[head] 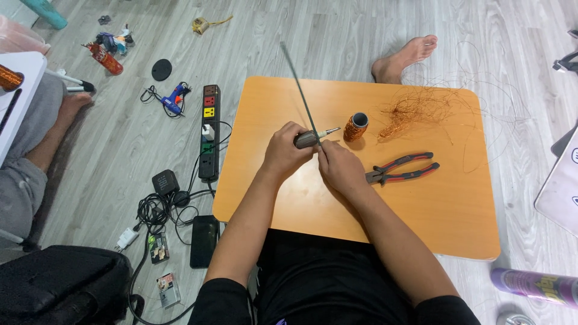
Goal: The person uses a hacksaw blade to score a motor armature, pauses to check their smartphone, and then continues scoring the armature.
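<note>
Head view: hands [313, 157] mid-table [289, 198], pliers [402, 168] beside.

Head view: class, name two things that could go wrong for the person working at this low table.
1. The long thin rod held by both hands, left hand and right hand, slants up towards the camera, so it might poke the face.
2. The loose copper wire tangle trails off the table near a bare foot and could snag.

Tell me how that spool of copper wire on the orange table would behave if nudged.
The spool stands upright on its end, so it probably stays put at a light push. Tipped over, its round body would likely roll. The loose wire tangle beside it may snag and drag along.
</note>
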